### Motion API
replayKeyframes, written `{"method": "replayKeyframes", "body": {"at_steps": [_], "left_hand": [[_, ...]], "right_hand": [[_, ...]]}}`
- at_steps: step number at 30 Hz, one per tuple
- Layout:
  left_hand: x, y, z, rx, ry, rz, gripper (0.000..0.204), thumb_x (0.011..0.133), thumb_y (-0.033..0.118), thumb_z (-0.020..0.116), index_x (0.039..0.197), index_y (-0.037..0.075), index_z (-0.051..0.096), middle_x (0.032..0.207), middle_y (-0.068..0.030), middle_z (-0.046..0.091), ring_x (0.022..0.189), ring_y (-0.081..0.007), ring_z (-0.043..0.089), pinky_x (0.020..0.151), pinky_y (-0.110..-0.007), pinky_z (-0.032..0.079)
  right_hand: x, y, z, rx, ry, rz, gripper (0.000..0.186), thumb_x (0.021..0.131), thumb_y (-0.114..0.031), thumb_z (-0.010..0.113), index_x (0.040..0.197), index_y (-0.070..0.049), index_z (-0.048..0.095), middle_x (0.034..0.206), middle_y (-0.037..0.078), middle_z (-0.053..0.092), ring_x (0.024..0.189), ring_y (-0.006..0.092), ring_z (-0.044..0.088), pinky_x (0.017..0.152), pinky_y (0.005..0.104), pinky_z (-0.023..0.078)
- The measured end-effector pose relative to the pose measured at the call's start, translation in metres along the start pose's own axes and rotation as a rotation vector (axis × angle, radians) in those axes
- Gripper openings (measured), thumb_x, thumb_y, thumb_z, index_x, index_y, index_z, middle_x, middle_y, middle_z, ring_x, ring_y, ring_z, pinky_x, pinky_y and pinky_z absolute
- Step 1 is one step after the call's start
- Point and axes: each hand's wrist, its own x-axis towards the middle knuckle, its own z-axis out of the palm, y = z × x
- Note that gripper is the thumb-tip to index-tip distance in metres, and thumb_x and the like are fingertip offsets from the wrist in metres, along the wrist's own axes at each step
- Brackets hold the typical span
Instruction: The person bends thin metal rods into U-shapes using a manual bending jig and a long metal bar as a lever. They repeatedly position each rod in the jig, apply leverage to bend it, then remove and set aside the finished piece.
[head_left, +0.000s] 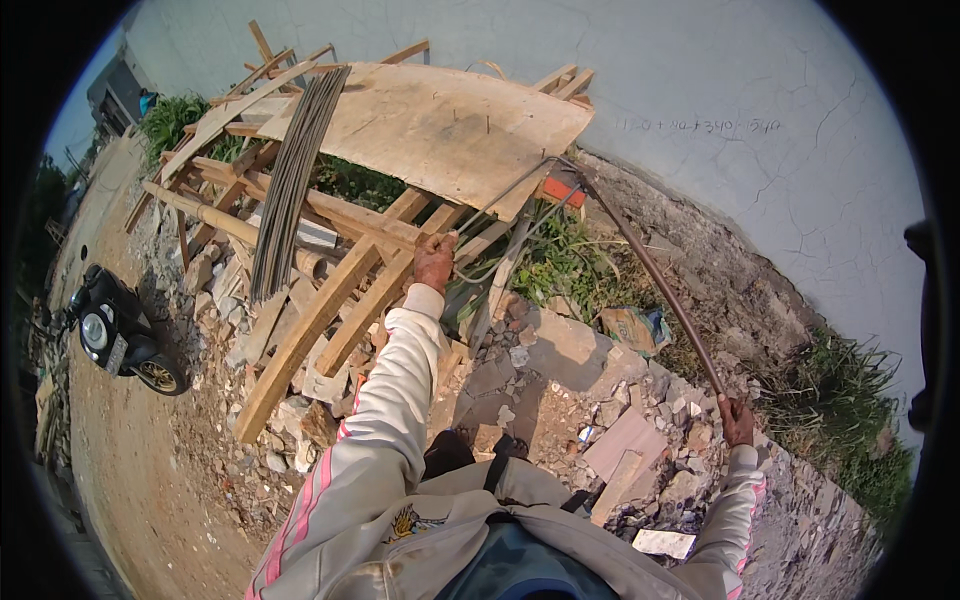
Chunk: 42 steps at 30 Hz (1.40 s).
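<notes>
Nearest, a person in a pale jacket (375, 425) with pink stripes stands with both arms spread wide. The right hand (736, 420) is curled round the lower end of a long brown bar (655, 268), well away from the bar's other end, probably because a grip out there gives more leverage. The left hand (434, 262) is closed round a thin bent metal rod (505, 194), seemingly to steady it; the rod reaches up to the right edge of a wooden board (440, 125), where the bar's upper end meets it. Below lies broken rubble (690, 485), with loose bricks and scraps of wood. Thick wooden beams (310, 340) lie under and in front of the board, apparently propping it as a rough bench, and a few short metal pegs stand up from its worn top. A bundle of rods (300, 185) lies across its left side. Beyond, a cracked pale wall (700, 65) backs this sunlit outdoor spot, while a dark scooter (125, 335) stands on the dirt road (130, 460) at left.
</notes>
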Motion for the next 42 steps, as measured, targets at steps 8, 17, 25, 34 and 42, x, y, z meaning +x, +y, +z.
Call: {"method": "replayKeyframes", "body": {"at_steps": [8, 17, 25, 34, 42], "left_hand": [[0.000, 0.005, 0.003, 0.075, -0.006, -0.058, 0.031, 0.096, 0.036, 0.065, 0.092, 0.006, 0.068, 0.065, 0.0006, 0.054, 0.052, -0.0117, 0.051, 0.044, -0.029, 0.043], [0.010, -0.017, 0.003, -0.055, -0.209, 0.038, 0.029, 0.098, 0.033, 0.058, 0.087, 0.007, 0.066, 0.066, 0.0011, 0.052, 0.055, -0.0109, 0.052, 0.043, -0.028, 0.044], [0.016, -0.022, 0.013, 0.005, -0.200, 0.027, 0.038, 0.098, 0.035, 0.053, 0.085, 0.001, 0.065, 0.066, -0.0091, 0.059, 0.050, -0.0213, 0.056, 0.043, -0.037, 0.046], [0.012, -0.009, 0.005, 0.043, -0.317, -0.021, 0.033, 0.099, 0.033, 0.049, 0.097, 0.004, 0.065, 0.069, -0.0053, 0.059, 0.051, -0.0179, 0.058, 0.044, -0.033, 0.050], [0.016, -0.027, 0.016, -0.113, -0.302, -0.042, 0.029, 0.098, 0.029, 0.052, 0.094, 0.003, 0.064, 0.064, -0.0044, 0.053, 0.045, -0.0169, 0.052, 0.037, -0.035, 0.047]], "right_hand": [[-0.079, -0.082, 0.004, -0.145, 0.225, 0.107, 0.075, 0.092, -0.074, 0.045, 0.089, -0.003, 0.069, 0.074, 0.026, 0.064, 0.078, 0.0466, 0.064, 0.071, 0.0528, 0.048], [-0.193, -0.212, 0.057, -0.053, 0.243, 0.233, 0.071, 0.096, -0.068, 0.045, 0.088, -0.002, 0.071, 0.074, 0.027, 0.065, 0.076, 0.0458, 0.066, 0.069, 0.0531, 0.049], [-0.259, -0.298, 0.096, 0.464, -0.005, 0.290, 0.056, 0.103, -0.055, 0.046, 0.084, -0.003, 0.056, 0.061, 0.007, 0.053, 0.052, 0.0214, 0.055, 0.049, 0.0388, 0.042], [-0.252, -0.324, -0.015, 0.724, -0.281, 0.440, 0.045, 0.100, -0.056, 0.051, 0.081, -0.016, 0.042, 0.055, -0.005, 0.036, 0.039, 0.0077, 0.032, 0.034, 0.0272, 0.027], [-0.272, -0.375, 0.014, 0.774, -0.243, 0.553, 0.040, 0.102, -0.055, 0.048, 0.087, -0.018, 0.043, 0.060, -0.006, 0.034, 0.041, 0.0070, 0.028, 0.035, 0.0273, 0.023]]}}
